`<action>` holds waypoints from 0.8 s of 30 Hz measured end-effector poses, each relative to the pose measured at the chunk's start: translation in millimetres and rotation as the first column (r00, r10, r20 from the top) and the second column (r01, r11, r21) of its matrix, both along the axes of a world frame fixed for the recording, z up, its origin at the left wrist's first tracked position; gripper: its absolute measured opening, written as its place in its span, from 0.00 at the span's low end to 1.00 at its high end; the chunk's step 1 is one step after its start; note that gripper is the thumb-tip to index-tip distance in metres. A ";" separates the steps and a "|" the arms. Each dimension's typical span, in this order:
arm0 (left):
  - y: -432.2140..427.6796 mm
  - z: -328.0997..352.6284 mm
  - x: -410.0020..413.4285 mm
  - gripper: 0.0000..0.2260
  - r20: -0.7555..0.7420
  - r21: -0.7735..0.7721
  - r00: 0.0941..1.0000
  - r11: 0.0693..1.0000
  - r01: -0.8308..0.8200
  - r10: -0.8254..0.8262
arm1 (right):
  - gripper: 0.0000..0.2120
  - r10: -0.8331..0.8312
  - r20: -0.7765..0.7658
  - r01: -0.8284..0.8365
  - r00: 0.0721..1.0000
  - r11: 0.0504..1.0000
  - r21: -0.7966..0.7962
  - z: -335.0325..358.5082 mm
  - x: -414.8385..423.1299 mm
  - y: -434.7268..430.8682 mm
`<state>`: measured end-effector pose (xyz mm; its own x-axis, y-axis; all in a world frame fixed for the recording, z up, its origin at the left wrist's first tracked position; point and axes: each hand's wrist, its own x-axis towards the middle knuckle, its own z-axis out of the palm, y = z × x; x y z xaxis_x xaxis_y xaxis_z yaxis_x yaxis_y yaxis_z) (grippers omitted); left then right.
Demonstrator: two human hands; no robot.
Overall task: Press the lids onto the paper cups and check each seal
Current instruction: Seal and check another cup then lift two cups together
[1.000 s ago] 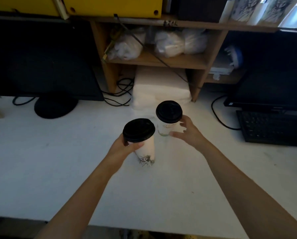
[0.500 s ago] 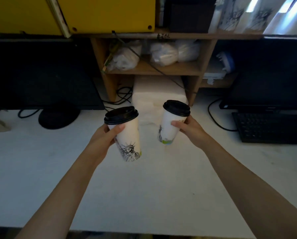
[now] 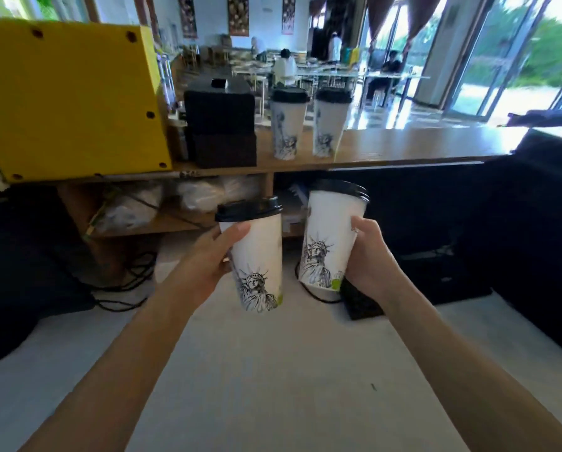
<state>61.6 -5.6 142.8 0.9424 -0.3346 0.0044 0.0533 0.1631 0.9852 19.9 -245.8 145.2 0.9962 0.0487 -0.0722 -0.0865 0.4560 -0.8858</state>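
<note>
I hold two white paper cups printed with a statue drawing, each capped by a black lid, in the air above the white desk (image 3: 273,370). My left hand (image 3: 207,262) grips the left cup (image 3: 260,256) just under its lid (image 3: 248,208). My right hand (image 3: 367,259) grips the right cup (image 3: 330,236), whose lid (image 3: 340,189) sits a little higher. Two more lidded cups (image 3: 287,125) (image 3: 330,125) stand side by side on the wooden shelf top (image 3: 419,145) behind.
A yellow box (image 3: 67,99) and a black box (image 3: 221,125) sit on the shelf top at the left. Plastic bags (image 3: 129,207) fill the shelf below. Dark monitors (image 3: 18,243) flank the desk, a keyboard (image 3: 419,282) lies at right. People sit at tables far behind.
Both hands have lifted their cups higher off the desk. My view has tilted up, so the shelf top with two lidded cups and the room behind now show.
</note>
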 end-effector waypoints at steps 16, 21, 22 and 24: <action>-225.3 85.7 51.6 0.22 0.098 0.078 0.986 0.989 0.128 -0.135 | 0.33 -0.212 0.216 0.252 0.953 0.951 -0.180 61.1 34.6 -188.1; -284.4 124.4 101.0 0.25 0.188 0.115 0.979 0.992 0.058 -0.079 | 0.24 -0.246 0.276 0.302 0.929 0.936 -0.181 97.2 90.1 -253.2; -294.6 129.2 111.6 0.24 0.189 0.110 0.980 0.993 0.046 -0.067 | 0.24 -0.232 0.288 0.294 0.929 0.936 -0.193 104.2 102.3 -263.3; -313.3 136.5 133.3 0.23 0.188 0.094 0.981 0.995 0.025 -0.042 | 0.23 -0.172 0.328 0.251 0.929 0.943 -0.219 115.6 128.2 -282.2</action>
<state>195.0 -318.9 279.3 0.9156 -0.3729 0.1506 -0.1324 0.0742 0.9884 148.1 -528.1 260.8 0.9573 -0.1456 0.2497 0.2749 0.1917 -0.9422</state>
